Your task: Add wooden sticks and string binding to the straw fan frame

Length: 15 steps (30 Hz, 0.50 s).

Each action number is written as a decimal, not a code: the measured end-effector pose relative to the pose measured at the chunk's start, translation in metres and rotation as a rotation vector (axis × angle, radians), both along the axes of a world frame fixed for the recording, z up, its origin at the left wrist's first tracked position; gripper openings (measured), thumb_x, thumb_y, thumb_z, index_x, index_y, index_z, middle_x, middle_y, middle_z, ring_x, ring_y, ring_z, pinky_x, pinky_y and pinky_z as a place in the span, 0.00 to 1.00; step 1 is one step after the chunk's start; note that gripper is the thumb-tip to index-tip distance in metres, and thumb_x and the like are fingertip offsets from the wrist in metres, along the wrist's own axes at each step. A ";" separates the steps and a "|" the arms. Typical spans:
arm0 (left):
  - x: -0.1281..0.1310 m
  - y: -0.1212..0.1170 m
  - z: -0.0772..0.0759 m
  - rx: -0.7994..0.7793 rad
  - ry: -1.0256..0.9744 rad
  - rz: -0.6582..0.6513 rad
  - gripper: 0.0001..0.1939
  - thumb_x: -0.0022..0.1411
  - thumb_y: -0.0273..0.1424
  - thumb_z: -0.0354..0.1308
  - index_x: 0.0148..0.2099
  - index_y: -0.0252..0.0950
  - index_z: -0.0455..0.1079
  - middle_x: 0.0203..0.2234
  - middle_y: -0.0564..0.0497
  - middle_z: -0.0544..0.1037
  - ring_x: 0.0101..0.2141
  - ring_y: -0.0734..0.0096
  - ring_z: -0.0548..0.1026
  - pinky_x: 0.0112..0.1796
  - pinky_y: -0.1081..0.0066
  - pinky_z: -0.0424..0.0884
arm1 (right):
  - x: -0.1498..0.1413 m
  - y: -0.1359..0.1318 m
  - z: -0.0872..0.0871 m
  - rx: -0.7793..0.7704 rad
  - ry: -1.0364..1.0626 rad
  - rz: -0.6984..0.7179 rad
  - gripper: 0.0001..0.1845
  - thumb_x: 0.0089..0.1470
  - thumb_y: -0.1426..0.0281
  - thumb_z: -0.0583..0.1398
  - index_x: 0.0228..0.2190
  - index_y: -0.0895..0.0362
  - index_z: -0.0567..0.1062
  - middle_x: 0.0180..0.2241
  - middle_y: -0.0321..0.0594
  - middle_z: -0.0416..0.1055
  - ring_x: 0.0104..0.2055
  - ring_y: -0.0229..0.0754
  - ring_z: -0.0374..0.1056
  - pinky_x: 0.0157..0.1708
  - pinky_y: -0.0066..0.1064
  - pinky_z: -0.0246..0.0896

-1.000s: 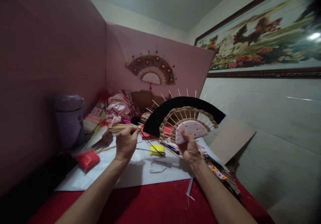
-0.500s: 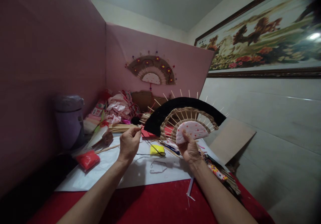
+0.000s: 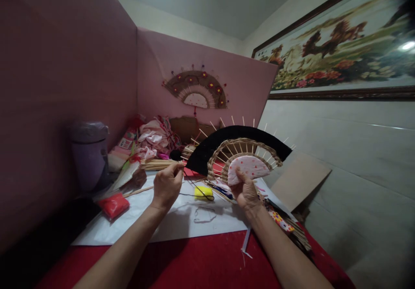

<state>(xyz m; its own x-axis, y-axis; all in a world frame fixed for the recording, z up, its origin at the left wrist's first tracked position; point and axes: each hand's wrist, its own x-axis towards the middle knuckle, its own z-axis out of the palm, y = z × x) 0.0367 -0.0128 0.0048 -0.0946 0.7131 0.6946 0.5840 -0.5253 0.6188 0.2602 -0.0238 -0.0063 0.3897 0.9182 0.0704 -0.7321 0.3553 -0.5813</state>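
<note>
My right hand (image 3: 245, 195) is closed on the lower part of a handmade fan (image 3: 249, 168), thumb on its white half-round base with red dots. Above the base are a braided brown rope, thin wooden sticks and a broad black band (image 3: 238, 132). Stick ends poke out past the band's outer edge. Beside the fan's left corner, my left hand (image 3: 167, 184) is closed in a pinch on a thin black cord (image 3: 193, 184). The cord hangs in a loop over a yellow packet (image 3: 203, 192). The pinched end is too small to see clearly.
White paper (image 3: 175, 230) covers part of the red tablecloth (image 3: 194, 263). A red packet (image 3: 113, 205) and a purple canister (image 3: 90, 159) are at left. Sticks (image 3: 155, 164) and pink cloth (image 3: 154, 135) lie behind. A finished fan (image 3: 194, 89) hangs on the pink panel.
My left hand has shifted very slightly, still pinching the cord beside the fan's left corner. The fan and my right hand are almost unmoved.
</note>
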 end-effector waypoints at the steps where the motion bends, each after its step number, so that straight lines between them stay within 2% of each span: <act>1: -0.001 0.000 0.001 0.009 0.057 0.034 0.09 0.55 0.29 0.51 0.36 0.39 0.72 0.26 0.50 0.78 0.29 0.67 0.74 0.31 0.73 0.62 | 0.000 0.000 0.000 -0.005 -0.005 0.002 0.14 0.33 0.79 0.65 0.28 0.56 0.73 0.25 0.29 0.75 0.24 0.32 0.70 0.22 0.19 0.68; 5: -0.004 0.000 0.002 0.087 0.234 0.125 0.09 0.58 0.31 0.50 0.34 0.39 0.72 0.27 0.48 0.78 0.32 0.65 0.74 0.31 0.72 0.61 | 0.000 0.000 0.000 -0.006 -0.036 0.008 0.14 0.33 0.80 0.65 0.27 0.56 0.73 0.25 0.29 0.75 0.24 0.31 0.70 0.23 0.18 0.67; 8: -0.007 0.002 0.002 0.155 0.293 0.130 0.10 0.59 0.30 0.49 0.33 0.38 0.72 0.28 0.47 0.77 0.33 0.65 0.74 0.33 0.72 0.61 | 0.001 -0.002 0.002 0.005 -0.043 0.007 0.14 0.33 0.81 0.64 0.27 0.56 0.73 0.24 0.29 0.75 0.25 0.31 0.70 0.24 0.18 0.68; 12: -0.012 0.004 0.005 0.167 0.267 0.088 0.08 0.57 0.31 0.53 0.31 0.38 0.72 0.29 0.47 0.77 0.33 0.65 0.73 0.33 0.71 0.61 | 0.005 -0.002 0.006 0.005 -0.040 0.013 0.13 0.34 0.82 0.62 0.26 0.57 0.73 0.24 0.30 0.75 0.25 0.31 0.70 0.24 0.18 0.68; 15: -0.016 0.006 0.010 0.089 0.142 0.029 0.06 0.52 0.34 0.57 0.28 0.38 0.73 0.25 0.49 0.77 0.30 0.66 0.72 0.31 0.71 0.61 | 0.008 0.000 0.007 0.002 -0.018 0.006 0.12 0.34 0.82 0.61 0.26 0.58 0.73 0.24 0.31 0.75 0.24 0.31 0.70 0.25 0.18 0.68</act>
<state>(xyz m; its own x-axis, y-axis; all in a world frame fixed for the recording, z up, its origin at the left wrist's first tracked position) 0.0207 -0.0066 0.0144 -0.0110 0.6463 0.7630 0.6781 -0.5560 0.4807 0.2679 -0.0236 0.0006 0.3826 0.9205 0.0792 -0.7238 0.3519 -0.5936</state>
